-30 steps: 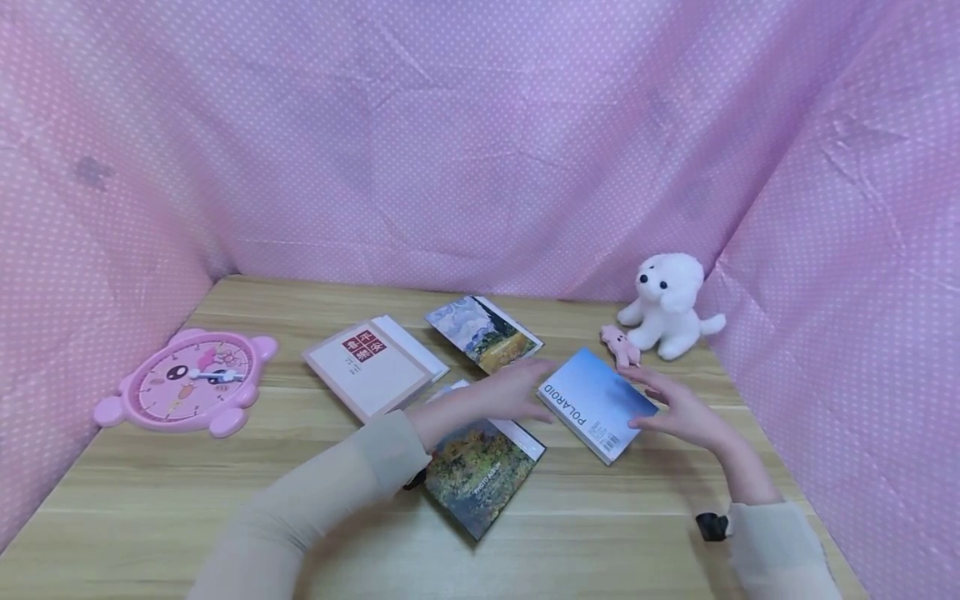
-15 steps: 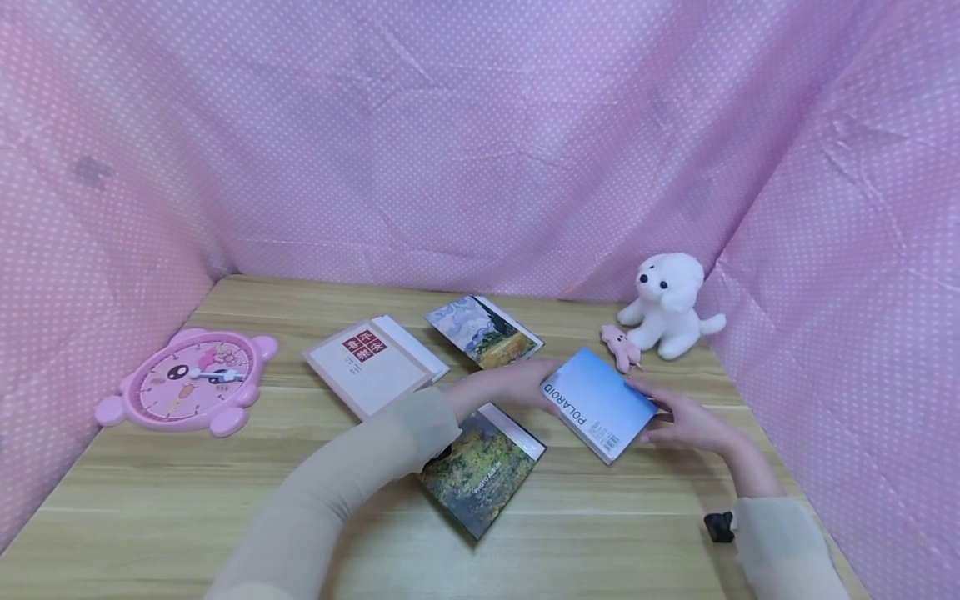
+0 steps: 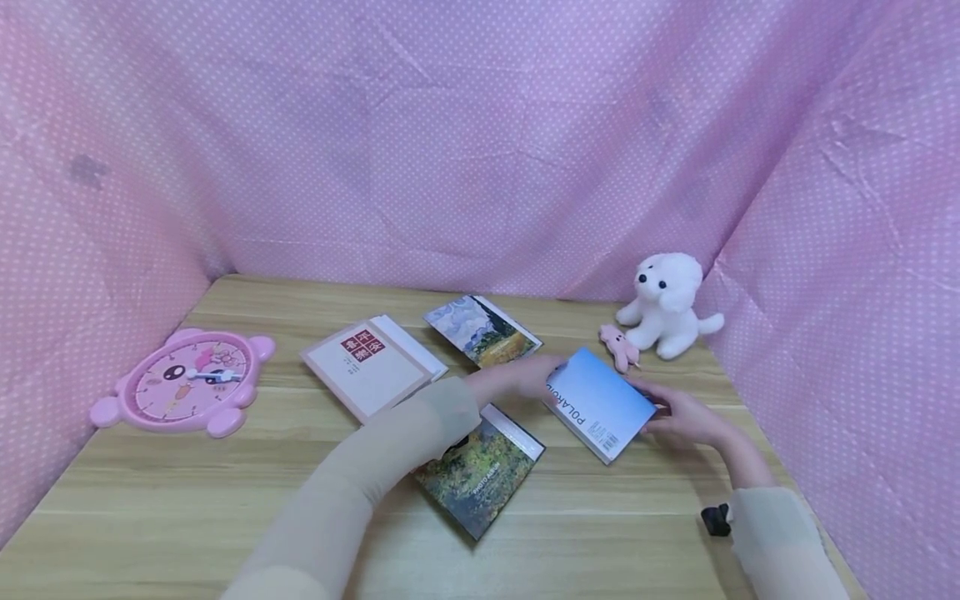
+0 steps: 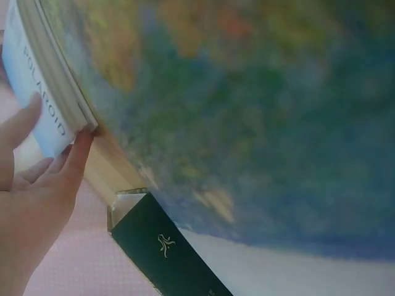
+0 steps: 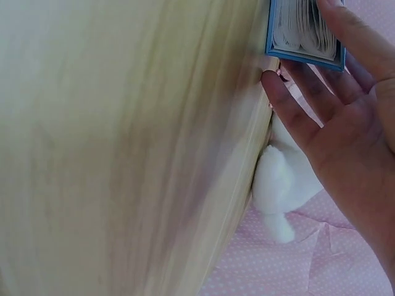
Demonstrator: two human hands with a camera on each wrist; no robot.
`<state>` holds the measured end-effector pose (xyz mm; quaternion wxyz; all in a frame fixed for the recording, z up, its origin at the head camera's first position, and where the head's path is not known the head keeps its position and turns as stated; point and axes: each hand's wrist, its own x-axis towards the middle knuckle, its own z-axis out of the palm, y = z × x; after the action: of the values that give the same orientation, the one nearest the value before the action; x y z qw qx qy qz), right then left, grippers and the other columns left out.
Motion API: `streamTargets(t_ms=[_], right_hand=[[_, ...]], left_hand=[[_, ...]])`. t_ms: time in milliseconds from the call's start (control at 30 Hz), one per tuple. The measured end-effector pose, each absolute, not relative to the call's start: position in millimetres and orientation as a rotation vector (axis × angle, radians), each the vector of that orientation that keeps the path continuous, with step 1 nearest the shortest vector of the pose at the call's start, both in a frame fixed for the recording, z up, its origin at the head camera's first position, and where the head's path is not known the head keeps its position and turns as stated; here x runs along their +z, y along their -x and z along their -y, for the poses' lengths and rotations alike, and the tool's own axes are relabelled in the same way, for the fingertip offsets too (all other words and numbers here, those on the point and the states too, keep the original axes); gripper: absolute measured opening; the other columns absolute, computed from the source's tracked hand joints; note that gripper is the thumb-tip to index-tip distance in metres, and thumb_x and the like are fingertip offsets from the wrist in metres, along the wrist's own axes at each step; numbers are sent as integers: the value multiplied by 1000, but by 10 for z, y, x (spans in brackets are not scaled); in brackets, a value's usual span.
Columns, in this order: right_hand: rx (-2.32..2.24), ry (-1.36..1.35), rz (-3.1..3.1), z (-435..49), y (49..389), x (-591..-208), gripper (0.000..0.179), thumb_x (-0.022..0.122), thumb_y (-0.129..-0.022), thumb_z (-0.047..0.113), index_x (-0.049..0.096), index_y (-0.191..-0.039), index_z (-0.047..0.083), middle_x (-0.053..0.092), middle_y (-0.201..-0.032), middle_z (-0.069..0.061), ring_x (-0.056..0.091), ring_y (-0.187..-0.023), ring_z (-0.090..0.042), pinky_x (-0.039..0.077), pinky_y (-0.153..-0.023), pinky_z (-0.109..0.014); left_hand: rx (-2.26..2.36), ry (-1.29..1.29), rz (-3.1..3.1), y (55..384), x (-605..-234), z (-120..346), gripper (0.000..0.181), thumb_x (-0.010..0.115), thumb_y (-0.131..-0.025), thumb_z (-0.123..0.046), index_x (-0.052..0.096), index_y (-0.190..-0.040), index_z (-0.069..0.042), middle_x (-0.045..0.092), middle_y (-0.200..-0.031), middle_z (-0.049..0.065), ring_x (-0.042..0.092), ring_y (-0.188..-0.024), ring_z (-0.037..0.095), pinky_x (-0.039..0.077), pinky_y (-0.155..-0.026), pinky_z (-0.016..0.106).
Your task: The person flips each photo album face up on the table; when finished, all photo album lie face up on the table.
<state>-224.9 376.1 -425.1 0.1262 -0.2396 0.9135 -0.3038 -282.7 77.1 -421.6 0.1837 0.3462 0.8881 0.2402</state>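
Observation:
A blue photo album (image 3: 598, 403) marked POLAROID lies near the right side of the table. My left hand (image 3: 534, 379) holds its left edge. In the left wrist view the thumb (image 4: 28, 117) lies on the cover and the fingertips meet the lower edge of the album's spine. At the opposite edge is my right hand (image 3: 686, 417). In the right wrist view its fingers (image 5: 296, 114) look fairly straight, beside the album's open page side (image 5: 305, 31); some fingertips are hidden behind it. Under my left forearm lies a dark floral photo album (image 3: 483, 475).
A pale album with red characters (image 3: 363, 371) lies left of centre, and a landscape-picture album (image 3: 480, 331) behind. A pink clock (image 3: 191, 379) is at far left. A white plush dog (image 3: 663, 304) and small pink toy (image 3: 620, 347) stand behind my right hand.
My left hand has moved right onto the blue album's left edge. My right thumb has come off the cover to the right edge. The album has barely shifted.

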Motion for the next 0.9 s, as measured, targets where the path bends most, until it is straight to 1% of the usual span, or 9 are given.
streamTargets(t_ms=[167,300,333,467,533,567,733,800,900], right_hand=[[-894,692,-2643,-3764,2265,-4242,75,74,-79,11,36,-144,3,45,-139,-24,48,-120,-33,50,-94,-34],[-910,694,-2628,-3755,2273,-4243,75,74,-80,11,36,-144,4,45,-139,-23,47,-121,-33,50,-93,-33],[-922,697,-2623,-3752,2274,-4244,75,74,-79,11,37,-144,4,45,-139,-23,48,-121,-31,50,-93,-32],[-981,701,-2595,-3758,2281,-4245,76,75,-79,12,37,-144,3,48,-136,-23,49,-117,-11,51,-91,-31],[-1015,710,-2579,-3759,2282,-4233,77,75,-78,13,36,-144,1,48,-135,-24,49,-116,-7,52,-90,-32],[-1025,712,-2572,-3759,2283,-4228,78,75,-78,14,36,-144,1,48,-135,-24,49,-115,-7,52,-90,-31],[-1026,750,-2585,-3747,2282,-4196,80,77,-77,18,36,-143,-1,48,-135,-25,53,-115,-25,53,-86,-29],[-1025,773,-2597,-3742,2272,-4177,80,78,-76,18,37,-142,-3,50,-133,-25,54,-113,-25,54,-84,-28],[-1039,803,-2608,-3737,2257,-4146,79,78,-75,15,39,-140,-4,52,-131,-25,55,-111,-13,54,-82,-26]], left_hand=[[678,-989,-2552,2840,-4196,-806,80,76,-77,-5,33,-145,-1,42,-146,11,40,-133,21,30,-111,25],[674,-978,-2576,2836,-4193,-809,82,78,-73,-2,36,-144,-3,47,-141,9,44,-128,19,34,-108,24],[675,-970,-2580,2839,-4199,-811,82,79,-73,-3,37,-143,-4,48,-140,8,45,-127,19,35,-107,23],[699,-930,-2588,2854,-4219,-819,85,81,-70,-4,38,-143,-5,51,-135,6,47,-123,18,38,-104,23],[713,-907,-2589,2855,-4213,-818,86,82,-69,-4,38,-143,-5,53,-132,6,48,-121,17,39,-103,22],[719,-898,-2592,2852,-4208,-815,86,82,-69,-4,37,-143,-5,53,-131,6,48,-120,17,40,-102,22],[778,-861,-2582,2847,-4205,-814,91,83,-65,1,36,-143,-5,56,-126,5,51,-116,16,42,-100,21],[794,-851,-2574,2845,-4210,-820,93,82,-64,2,35,-144,-5,56,-125,5,52,-114,16,43,-98,20],[788,-849,-2578,2839,-4211,-827,95,82,-65,2,33,-145,-6,57,-125,5,53,-114,15,44,-98,20]])
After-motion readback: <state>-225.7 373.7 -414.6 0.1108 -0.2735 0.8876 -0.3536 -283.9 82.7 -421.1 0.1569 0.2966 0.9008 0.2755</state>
